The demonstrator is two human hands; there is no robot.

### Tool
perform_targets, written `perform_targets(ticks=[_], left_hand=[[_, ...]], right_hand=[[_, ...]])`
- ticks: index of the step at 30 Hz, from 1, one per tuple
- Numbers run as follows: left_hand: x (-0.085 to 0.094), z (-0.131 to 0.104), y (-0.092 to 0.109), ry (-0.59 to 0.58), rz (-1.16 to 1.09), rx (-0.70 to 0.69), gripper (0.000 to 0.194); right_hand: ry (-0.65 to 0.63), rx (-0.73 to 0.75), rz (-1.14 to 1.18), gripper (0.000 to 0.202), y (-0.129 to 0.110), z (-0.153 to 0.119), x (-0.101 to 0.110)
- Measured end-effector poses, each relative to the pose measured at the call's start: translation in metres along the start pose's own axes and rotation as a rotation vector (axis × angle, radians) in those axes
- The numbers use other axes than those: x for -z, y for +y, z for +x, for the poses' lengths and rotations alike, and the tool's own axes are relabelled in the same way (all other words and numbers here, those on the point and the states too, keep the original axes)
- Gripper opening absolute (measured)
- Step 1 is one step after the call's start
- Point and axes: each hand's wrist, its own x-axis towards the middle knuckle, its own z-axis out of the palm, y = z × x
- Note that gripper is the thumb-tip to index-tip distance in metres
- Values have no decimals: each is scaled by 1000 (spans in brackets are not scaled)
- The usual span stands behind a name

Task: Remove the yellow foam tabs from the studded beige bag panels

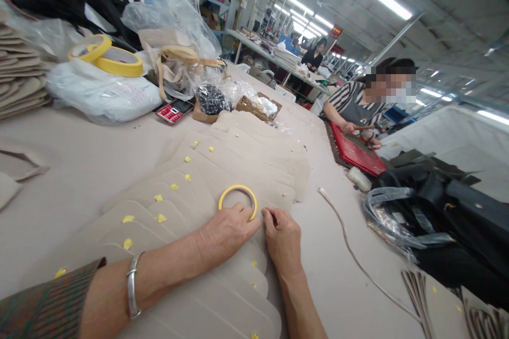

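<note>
My left hand [228,230] grips a roll of yellow tape [238,189] by its near rim, the ring standing up over the beige pieces. Just right of it, my right hand [283,233] is closed, thumb against the forefinger; whatever lies in that pinch is too small to make out. Under both hands spread overlapping beige cut pieces [207,190] in a fanned layer. Small yellow tape bits [160,218] sit on many of them along the left side, and little metal studs [283,195] show on some at the right.
Two more yellow tape rolls [119,61] rest on a white plastic bag [103,92] at back left. Beyond the pieces stand small boxes [258,106] of parts. A co-worker [358,100] works at a red board [353,148]. Black bags [445,222] and a cord [350,246] lie at right.
</note>
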Motion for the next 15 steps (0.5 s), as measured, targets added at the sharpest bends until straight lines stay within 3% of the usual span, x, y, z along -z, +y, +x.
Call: perform_targets(ticks=[3,7,12,15], left_hand=[[1,-1,-2,55,-22,-18,13],[6,-2,-10,222,-107,-39,19],[14,-1,-15,461,-271,-132,33],[16,-3,-10,473,-324,-126,33]], right_hand=[[-59,-39,-71,22,-5,3,2],[-155,-23,-114,21,-8,0,13],[-70,-75,310,26,-11,-8,32],[-5,7,490,24,-19,-12,43]])
